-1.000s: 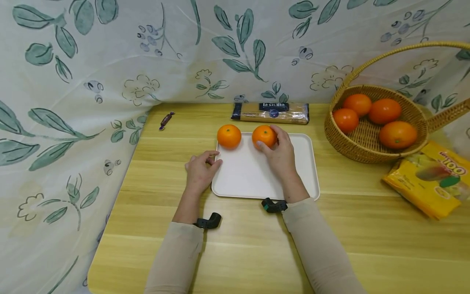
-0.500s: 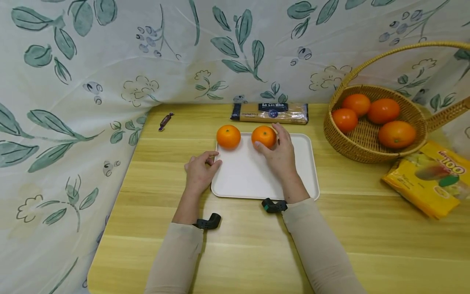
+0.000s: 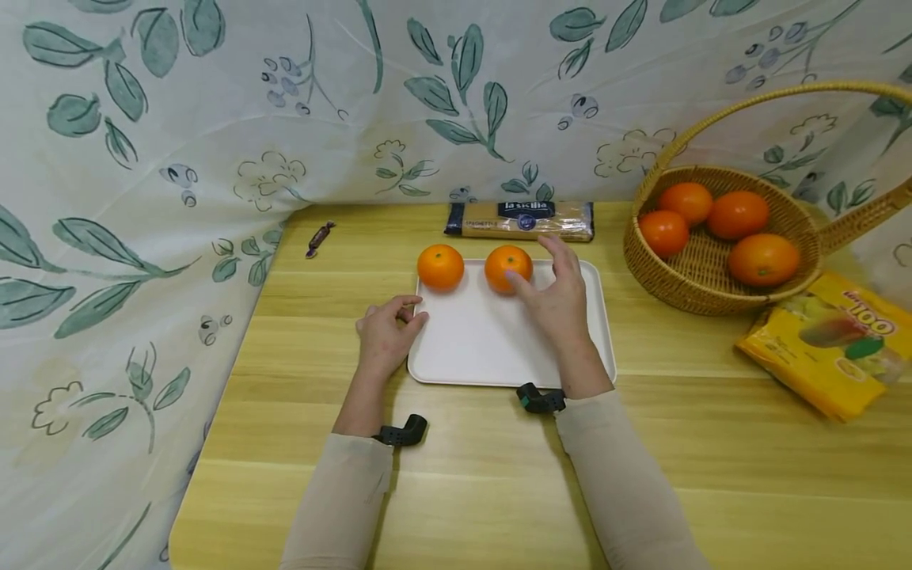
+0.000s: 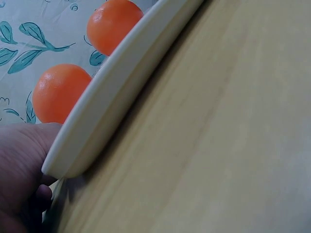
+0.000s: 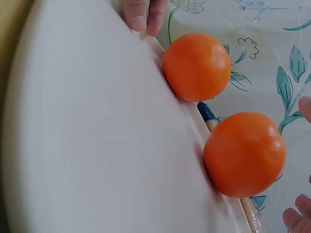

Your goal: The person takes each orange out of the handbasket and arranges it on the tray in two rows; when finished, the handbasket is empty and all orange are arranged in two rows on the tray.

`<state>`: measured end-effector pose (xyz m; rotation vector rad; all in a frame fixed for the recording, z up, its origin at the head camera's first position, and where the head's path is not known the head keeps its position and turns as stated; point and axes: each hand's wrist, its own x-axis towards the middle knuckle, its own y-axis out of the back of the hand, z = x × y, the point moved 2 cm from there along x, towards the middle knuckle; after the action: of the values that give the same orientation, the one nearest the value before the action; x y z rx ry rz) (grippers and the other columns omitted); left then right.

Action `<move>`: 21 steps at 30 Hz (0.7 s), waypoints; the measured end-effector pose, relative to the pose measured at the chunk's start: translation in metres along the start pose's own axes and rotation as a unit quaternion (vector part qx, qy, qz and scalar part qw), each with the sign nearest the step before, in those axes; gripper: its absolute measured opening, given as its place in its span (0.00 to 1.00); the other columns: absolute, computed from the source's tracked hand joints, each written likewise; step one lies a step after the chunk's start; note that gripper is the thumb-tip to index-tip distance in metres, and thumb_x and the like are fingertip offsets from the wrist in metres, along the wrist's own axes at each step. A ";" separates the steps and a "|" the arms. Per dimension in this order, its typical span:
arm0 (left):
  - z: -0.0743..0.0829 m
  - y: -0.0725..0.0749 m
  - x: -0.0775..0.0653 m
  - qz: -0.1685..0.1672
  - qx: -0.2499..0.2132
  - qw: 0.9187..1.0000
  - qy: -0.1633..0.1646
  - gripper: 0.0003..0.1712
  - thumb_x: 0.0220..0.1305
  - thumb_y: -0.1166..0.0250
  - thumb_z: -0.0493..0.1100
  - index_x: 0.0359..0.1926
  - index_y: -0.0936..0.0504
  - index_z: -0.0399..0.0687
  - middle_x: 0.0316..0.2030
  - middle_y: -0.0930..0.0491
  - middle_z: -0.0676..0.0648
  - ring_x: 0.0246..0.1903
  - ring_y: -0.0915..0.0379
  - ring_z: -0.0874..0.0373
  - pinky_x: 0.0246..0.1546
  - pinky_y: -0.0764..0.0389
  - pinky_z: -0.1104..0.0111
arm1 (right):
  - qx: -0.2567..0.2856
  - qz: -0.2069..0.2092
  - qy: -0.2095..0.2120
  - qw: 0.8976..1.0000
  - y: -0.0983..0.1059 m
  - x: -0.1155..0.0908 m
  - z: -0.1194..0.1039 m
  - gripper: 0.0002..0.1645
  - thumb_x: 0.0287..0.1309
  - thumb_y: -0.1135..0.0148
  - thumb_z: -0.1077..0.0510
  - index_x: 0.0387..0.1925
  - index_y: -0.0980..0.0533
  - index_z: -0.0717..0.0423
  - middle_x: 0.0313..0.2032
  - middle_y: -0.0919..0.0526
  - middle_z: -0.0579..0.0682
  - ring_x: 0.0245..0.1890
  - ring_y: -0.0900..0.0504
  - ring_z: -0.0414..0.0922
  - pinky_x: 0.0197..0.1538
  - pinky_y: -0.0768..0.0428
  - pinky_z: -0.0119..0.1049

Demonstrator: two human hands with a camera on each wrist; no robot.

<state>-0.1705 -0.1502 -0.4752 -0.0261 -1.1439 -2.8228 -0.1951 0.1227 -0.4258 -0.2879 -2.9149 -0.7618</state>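
Two oranges sit side by side along the far edge of a white tray (image 3: pixel 492 340). The left orange (image 3: pixel 440 267) is near the far left corner, and the right orange (image 3: pixel 508 269) stands just beside it. My left hand (image 3: pixel 386 336) grips the tray's left rim, the thumb (image 4: pixel 34 138) over the edge and fingers lower down, partly hidden. My right hand (image 3: pixel 559 305) is spread beside the right orange, thumb and fingers parted. In the right wrist view a gap shows between its fingertips (image 5: pixel 296 221) and that orange.
A pack of spaghetti (image 3: pixel 520 222) lies behind the tray. On the right stands a wicker basket (image 3: pixel 666 289) with several orange-red fruits, next to a yellow mango-picture bag (image 3: pixel 826 348). A wrapped candy (image 3: pixel 321 239) lies at the far left of the wooden table (image 3: pixel 470 491).
My right hand has let go of the right orange and moved slightly right, its fingers spreading. The left hand stays at the tray's rim; the head view has shifted a little.
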 end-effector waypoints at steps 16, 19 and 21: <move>-0.001 -0.002 -0.001 0.004 0.000 1.000 -0.003 0.17 0.66 0.30 0.50 0.54 0.14 0.54 0.33 0.16 0.48 0.38 0.32 0.49 0.55 0.44 0.50 | -0.122 0.003 0.052 0.991 0.073 -0.004 0.012 0.41 0.59 0.26 0.49 0.71 0.30 0.52 0.76 0.38 0.53 0.77 0.40 0.57 0.76 0.39 0.58; 0.000 -0.001 -0.001 0.005 -0.005 1.000 -0.004 0.17 0.66 0.30 0.49 0.54 0.14 0.54 0.33 0.16 0.48 0.38 0.32 0.49 0.56 0.44 0.49 | -0.176 -0.011 0.083 0.981 0.091 -0.003 0.015 0.39 0.58 0.25 0.50 0.68 0.28 0.55 0.74 0.34 0.57 0.75 0.38 0.59 0.75 0.39 0.59; 0.001 -0.001 -0.001 0.003 -0.008 1.000 -0.004 0.17 0.66 0.30 0.50 0.53 0.14 0.54 0.33 0.16 0.48 0.38 0.32 0.48 0.57 0.44 0.50 | -0.214 -0.021 0.115 0.970 0.104 -0.001 0.018 0.36 0.57 0.25 0.51 0.65 0.26 0.57 0.71 0.32 0.59 0.74 0.37 0.61 0.74 0.38 0.59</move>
<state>-0.1695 -0.1491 -0.4751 -0.0412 -1.1212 -2.8293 -0.1729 0.2202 -0.3929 -0.1595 -2.5247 -1.3336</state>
